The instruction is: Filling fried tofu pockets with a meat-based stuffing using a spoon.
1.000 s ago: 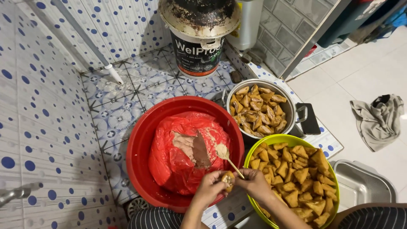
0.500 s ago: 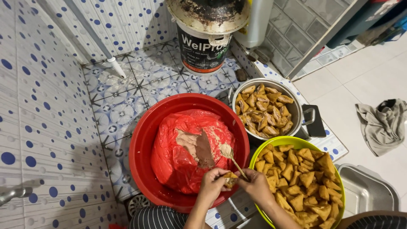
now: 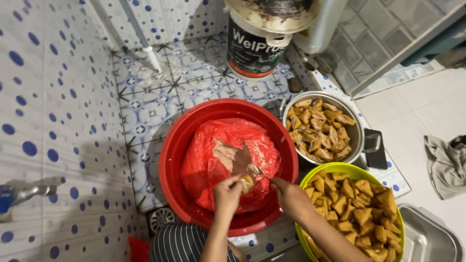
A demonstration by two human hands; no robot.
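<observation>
My left hand [image 3: 228, 192] holds a small golden fried piece [image 3: 247, 183] over the near side of a red basin [image 3: 170, 160]. My right hand [image 3: 290, 194] grips a spoon [image 3: 256, 170] whose bowl rests on the piece, loaded with pale paste. Inside the basin lies a red plastic bag [image 3: 208, 165] torn open over a pale brownish paste [image 3: 232, 156]. Both hands meet above the bag's near edge.
A green bowl [image 3: 340, 169] heaped with golden fried pieces sits at the right. A metal pot [image 3: 357, 131] with more pieces stands behind it. A lidded bucket [image 3: 252, 48] is at the back, a metal tray [image 3: 427, 237] lower right, a grey cloth [image 3: 444, 165] on the floor, a drain [image 3: 160, 219] near my knee.
The view has shifted slightly. My hands stay together over the basin; the spoon has come down from above the bag onto the piece in my left hand.
</observation>
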